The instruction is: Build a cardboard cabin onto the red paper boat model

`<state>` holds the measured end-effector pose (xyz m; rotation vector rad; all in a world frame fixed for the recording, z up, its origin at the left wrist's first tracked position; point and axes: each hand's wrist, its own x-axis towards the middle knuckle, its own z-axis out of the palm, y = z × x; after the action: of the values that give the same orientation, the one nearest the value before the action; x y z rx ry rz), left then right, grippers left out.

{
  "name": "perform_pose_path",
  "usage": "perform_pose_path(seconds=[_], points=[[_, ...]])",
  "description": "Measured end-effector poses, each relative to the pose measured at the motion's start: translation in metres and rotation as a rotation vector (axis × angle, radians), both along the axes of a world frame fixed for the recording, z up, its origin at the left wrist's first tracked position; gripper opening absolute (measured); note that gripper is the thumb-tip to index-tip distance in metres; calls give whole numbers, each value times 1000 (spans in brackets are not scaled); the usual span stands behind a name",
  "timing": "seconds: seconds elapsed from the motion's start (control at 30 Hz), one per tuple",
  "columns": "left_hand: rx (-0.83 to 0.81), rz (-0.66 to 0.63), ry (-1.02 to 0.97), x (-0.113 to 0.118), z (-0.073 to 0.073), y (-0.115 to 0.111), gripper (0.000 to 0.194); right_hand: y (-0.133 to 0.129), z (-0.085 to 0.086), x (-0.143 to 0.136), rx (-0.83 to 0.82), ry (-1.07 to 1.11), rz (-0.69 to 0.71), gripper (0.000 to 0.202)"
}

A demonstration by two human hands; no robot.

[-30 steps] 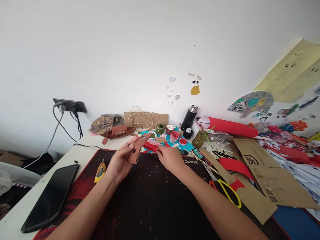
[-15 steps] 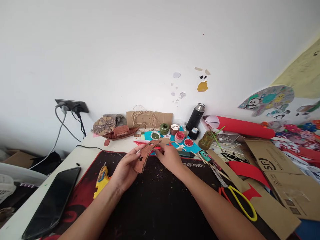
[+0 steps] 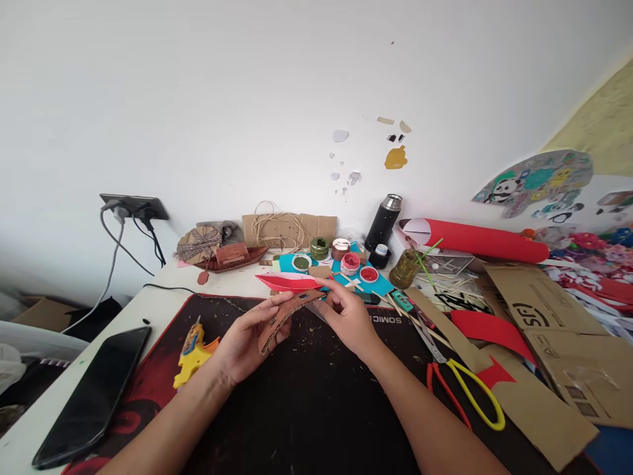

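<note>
- Left hand (image 3: pixel 246 340): palm turned inward, fingers bent and partly closed round the curved cardboard piece (image 3: pixel 285 315), thumb along the near side; forearm slanted up from the lower left.
- Right hand (image 3: pixel 352 321): fingers bent, half closed, knuckles up, fingertips at the far end of the curved cardboard piece; grip partly hidden, could not tell what it pinched. Forearm came in from the lower right.
- Curved cardboard piece: between the hands, above the mat, bowed like an arch, reddish brown face, raw corrugated edge, small cut-out near the far end.
- Red boat-shaped piece (image 3: pixel 289 282): just beyond the cardboard, pointed left tip, smooth, paler inside; right end close to the right index finger, contact unclear.
- Black mat (image 3: pixel 297 409): dark, red-edged, crumbs scattered on it.
- Yellow glue gun (image 3: pixel 194 355): plastic, left of the left hand, nozzle pointing away.
- Scissors (image 3: pixel 475 388): metal blades, yellow and red handles, right of the right forearm.
- Farther out on the bench (image 3: pixel 171 307): brown model boat (image 3: pixel 236 257), green paint jar (image 3: pixel 319 248), black flask (image 3: pixel 382 225), glossy red roll (image 3: pixel 479 241).
</note>
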<state>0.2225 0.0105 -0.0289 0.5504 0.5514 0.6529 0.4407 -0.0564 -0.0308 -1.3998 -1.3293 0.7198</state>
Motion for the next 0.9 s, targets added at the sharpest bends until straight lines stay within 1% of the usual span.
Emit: perform_pose_path(seconds=[0.13, 0.27, 0.3, 0.33, 0.43, 0.47, 0.5, 0.53, 0.57, 0.63, 0.73, 0.8, 0.9], points=[[4, -60, 63, 3, -1, -4, 34, -6, -1, 2, 9, -56, 12, 34], [70, -118, 34, 5, -1, -5, 32, -8, 0, 2, 26, -141, -17, 20], [89, -126, 24, 5, 0, -4, 35, -7, 1, 2, 28, -171, -40, 21], [104, -127, 15, 5, 2, -3, 43, -7, 1, 3, 31, -193, -68, 25], [143, -81, -3, 2, 8, 1, 79, -4, 3, 9, 36, -179, -142, 38], [174, -55, -5, 1, 10, 2, 87, -3, 3, 11, 31, -156, -157, 39], [220, -28, -1, 1, 11, 2, 90, -1, 3, 12, 27, -132, -169, 40], [279, -4, 14, 1, 11, 2, 88, -1, 3, 14, 23, -109, -177, 40], [343, 18, 42, 2, 11, 1, 82, 0, 2, 14, 17, -85, -177, 39], [457, 57, 135, 5, 9, -2, 63, 1, 1, 14, 8, -37, -158, 36], [550, 128, 288, 11, 3, -7, 40, 0, 0, 10, -10, 14, -117, 34], [601, 181, 350, 14, -2, -9, 32, -2, 0, 6, -21, 15, -100, 34], [696, 218, 430, 16, -6, -11, 30, -4, 1, 2, -42, -1, -90, 34]])
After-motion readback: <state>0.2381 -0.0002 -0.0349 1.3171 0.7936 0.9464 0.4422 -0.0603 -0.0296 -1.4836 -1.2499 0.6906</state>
